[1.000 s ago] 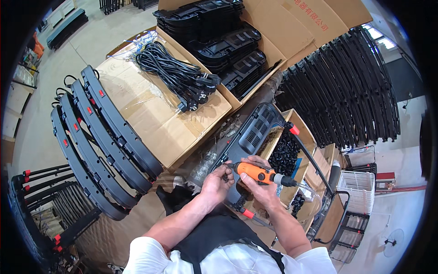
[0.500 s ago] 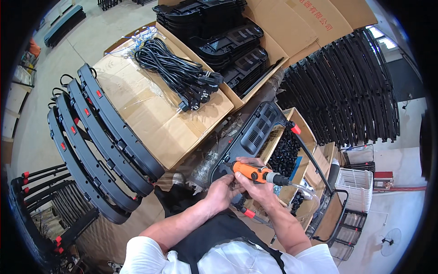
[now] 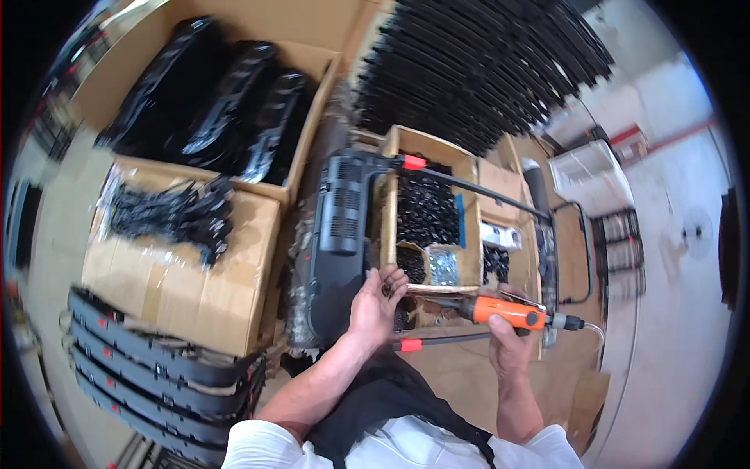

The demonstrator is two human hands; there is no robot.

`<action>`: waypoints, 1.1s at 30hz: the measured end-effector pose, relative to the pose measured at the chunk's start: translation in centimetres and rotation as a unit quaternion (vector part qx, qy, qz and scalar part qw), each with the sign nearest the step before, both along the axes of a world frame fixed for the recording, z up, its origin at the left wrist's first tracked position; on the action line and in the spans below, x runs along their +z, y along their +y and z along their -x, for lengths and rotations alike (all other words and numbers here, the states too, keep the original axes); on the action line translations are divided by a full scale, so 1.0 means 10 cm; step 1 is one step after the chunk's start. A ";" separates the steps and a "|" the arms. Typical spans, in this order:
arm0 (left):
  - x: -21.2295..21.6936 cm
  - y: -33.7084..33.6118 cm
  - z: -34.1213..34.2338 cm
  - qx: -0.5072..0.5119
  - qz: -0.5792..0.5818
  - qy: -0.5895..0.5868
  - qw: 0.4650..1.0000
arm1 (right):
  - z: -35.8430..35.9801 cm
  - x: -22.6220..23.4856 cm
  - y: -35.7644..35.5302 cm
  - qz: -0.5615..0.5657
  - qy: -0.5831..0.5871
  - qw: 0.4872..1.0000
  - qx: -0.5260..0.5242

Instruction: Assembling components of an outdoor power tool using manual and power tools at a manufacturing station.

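Observation:
My right hand (image 3: 509,334) grips an orange pneumatic screwdriver (image 3: 509,313), with its bit pointing left toward my other hand and a clear hose trailing right. Palm up and fingers curled, my left hand (image 3: 373,305) holds a few small dark screws (image 3: 387,290). This hand is beside the right edge of a long dark grey housing (image 3: 322,273) with a vented raised cover (image 3: 344,205). Black tubes with red end sleeves (image 3: 412,162) run rightward from the housing, one above the parts box and one below it.
A wooden compartment box (image 3: 389,211) holds black small parts and a bag of silvery hardware (image 3: 444,268). At left, black cables (image 3: 168,211) lie on a carton (image 3: 195,297), beyond which an open carton holds black covers (image 3: 226,109). Curved grey frames (image 3: 156,375) and black rails (image 3: 476,70) are stacked nearby.
My view has turned to the right. My hands have moved apart: the screwdriver has come off the housing and moved right, while my left hand has turned palm up.

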State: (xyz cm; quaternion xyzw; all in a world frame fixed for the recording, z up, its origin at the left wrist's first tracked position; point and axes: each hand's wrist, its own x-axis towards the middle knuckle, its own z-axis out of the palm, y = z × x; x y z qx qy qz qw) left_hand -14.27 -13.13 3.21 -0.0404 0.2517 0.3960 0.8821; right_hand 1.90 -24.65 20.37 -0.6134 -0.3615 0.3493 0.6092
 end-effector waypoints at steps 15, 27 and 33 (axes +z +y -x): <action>-0.03 -0.24 -0.71 -0.310 -0.545 0.483 0.612 | -0.94 -1.27 -2.20 0.096 0.206 0.902 -0.366; 0.10 -0.86 -1.07 -0.531 -0.534 0.609 0.247 | -1.86 -3.91 -1.34 0.193 0.584 0.746 -0.257; 0.13 -0.92 -1.18 -0.540 -0.502 0.631 0.242 | -2.08 -3.62 -1.92 0.443 0.361 0.786 0.235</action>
